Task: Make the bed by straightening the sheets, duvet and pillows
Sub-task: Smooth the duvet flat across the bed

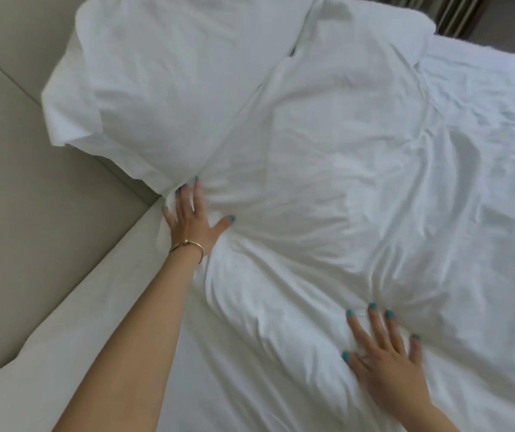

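bed, partway | far: two pillows [168,88] set at headboard [16,135] | duvet [328,198] spread, still creased, i judge smoothing left | left hand [189,224], right hand [384,360]: fingers splayed flat on duvet, gripping nothing

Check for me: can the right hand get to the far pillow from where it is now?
Probably yes. The right hand lies flat on the duvet, holding nothing, and only open bedding lies between it and the far pillow, though it looks a long stretch.
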`<state>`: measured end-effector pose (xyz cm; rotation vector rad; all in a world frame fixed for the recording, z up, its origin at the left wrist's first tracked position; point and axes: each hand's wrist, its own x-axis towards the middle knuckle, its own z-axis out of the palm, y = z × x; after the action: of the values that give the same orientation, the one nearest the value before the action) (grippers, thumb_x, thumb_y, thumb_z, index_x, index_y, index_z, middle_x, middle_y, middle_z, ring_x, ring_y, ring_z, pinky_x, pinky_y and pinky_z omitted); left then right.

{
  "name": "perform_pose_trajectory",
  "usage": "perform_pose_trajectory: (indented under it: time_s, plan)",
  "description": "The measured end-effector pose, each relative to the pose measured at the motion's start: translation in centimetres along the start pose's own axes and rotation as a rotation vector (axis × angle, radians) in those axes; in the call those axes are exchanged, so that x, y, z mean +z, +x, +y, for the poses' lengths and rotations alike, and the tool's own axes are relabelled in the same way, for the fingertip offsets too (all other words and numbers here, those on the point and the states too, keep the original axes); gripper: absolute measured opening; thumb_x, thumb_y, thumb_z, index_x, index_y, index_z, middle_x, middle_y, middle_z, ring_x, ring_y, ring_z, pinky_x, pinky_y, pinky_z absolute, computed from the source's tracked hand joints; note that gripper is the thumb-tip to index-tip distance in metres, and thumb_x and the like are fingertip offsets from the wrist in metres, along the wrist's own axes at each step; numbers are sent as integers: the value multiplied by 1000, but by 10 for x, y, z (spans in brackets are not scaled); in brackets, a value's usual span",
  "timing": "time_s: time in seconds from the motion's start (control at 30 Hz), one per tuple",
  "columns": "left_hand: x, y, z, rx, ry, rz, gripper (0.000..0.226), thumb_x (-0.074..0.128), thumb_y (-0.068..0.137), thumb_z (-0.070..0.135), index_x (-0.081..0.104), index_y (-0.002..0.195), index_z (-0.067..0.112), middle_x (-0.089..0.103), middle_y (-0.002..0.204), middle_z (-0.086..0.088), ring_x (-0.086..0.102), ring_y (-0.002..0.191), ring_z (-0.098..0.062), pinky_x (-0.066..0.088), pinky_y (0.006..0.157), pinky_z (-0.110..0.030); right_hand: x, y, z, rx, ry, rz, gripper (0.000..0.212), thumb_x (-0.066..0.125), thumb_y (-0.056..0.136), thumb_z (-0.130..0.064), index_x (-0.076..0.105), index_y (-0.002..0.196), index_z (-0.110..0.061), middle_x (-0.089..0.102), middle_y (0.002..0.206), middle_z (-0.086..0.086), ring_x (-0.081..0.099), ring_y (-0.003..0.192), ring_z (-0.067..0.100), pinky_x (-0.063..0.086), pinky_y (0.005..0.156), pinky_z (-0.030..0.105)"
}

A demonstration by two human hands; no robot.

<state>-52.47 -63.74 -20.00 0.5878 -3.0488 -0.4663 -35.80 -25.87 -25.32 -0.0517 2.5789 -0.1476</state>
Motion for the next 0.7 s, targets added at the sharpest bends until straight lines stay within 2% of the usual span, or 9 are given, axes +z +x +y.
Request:
perform_pose_trajectory:
  time_s: [0.07, 0.2, 0.3, 0.37, 0.43, 0.5, 0.57, 0.63, 0.7]
  plan:
    - [-10, 17, 1, -21, -46, 100, 122, 78, 56, 66, 17, 149, 17, 30, 145, -17, 27, 133, -32, 24, 108, -54, 0, 5, 0, 26, 34, -20, 77, 24, 74, -76, 7, 147, -58, 12, 161, -10, 6, 146, 13, 32, 104, 60]
    - [-14, 12, -24, -191, -452, 245, 100, 90, 57, 39, 36, 132, 0, 39, 130, -16, 37, 121, -32, 37, 97, -35, 3, 16, 5, -48, -7, 40, 76, -3, 61, -81, -37, 126, -64, -37, 147, -21, -26, 140, 3, 8, 116, 51]
    - [-3, -12, -69, -498, -612, -44, 90, 84, 56, 62, 49, 126, 16, 45, 131, -2, 47, 119, -21, 42, 97, -33, 5, 15, 2, -30, -4, 58, 75, 2, 63, -82, -34, 127, -66, -30, 149, -22, -23, 140, 2, 9, 115, 52]
    - [-3, -27, -77, -533, -696, -266, 91, 81, 41, 73, 61, 113, 22, 60, 122, 0, 60, 108, -20, 50, 95, -37, 4, 13, 1, -24, -23, 23, 74, -1, 62, -81, -38, 125, -65, -33, 147, -21, -23, 140, 4, 8, 115, 51]
    - [-15, -38, -66, -484, -854, -256, 84, 87, 41, 56, 62, 112, 18, 66, 109, 3, 64, 101, -17, 54, 85, -30, -7, 12, -1, -27, -41, -8, 73, -3, 64, -81, -44, 121, -62, -39, 145, -21, -23, 144, 6, 7, 116, 50]
    - [-37, -48, -45, -350, -934, -140, 72, 93, 55, 27, 60, 118, 14, 65, 105, 9, 63, 96, -7, 51, 73, -17, -26, 8, -3, -54, -52, -61, 74, 14, 78, -81, -43, 121, -60, -36, 151, -18, -22, 146, 12, 7, 118, 50]
    - [-65, -59, -28, -202, -984, -57, 66, 90, 60, 15, 59, 119, 16, 65, 106, 13, 63, 94, 4, 50, 72, -11, -41, 9, -2, -97, -12, -190, 79, 33, 86, -75, -27, 134, -60, -28, 157, -13, -19, 148, 16, 10, 117, 51]
    - [-97, -66, -17, -118, -1088, -84, 72, 93, 51, 33, 62, 115, 18, 69, 105, 10, 65, 96, 2, 53, 76, -17, -65, 10, -6, -105, 109, -330, 86, 45, 77, -81, 4, 147, -54, -11, 162, -10, -7, 150, 18, 16, 117, 47]
    - [-124, -65, -12, -154, -1180, -118, 80, 92, 34, 55, 67, 102, 21, 74, 96, 9, 69, 91, -5, 56, 75, -25, -97, 9, -13, -23, 406, -361, 80, 56, 67, -81, 42, 138, -47, 28, 157, -4, 26, 144, 15, 26, 112, 33]
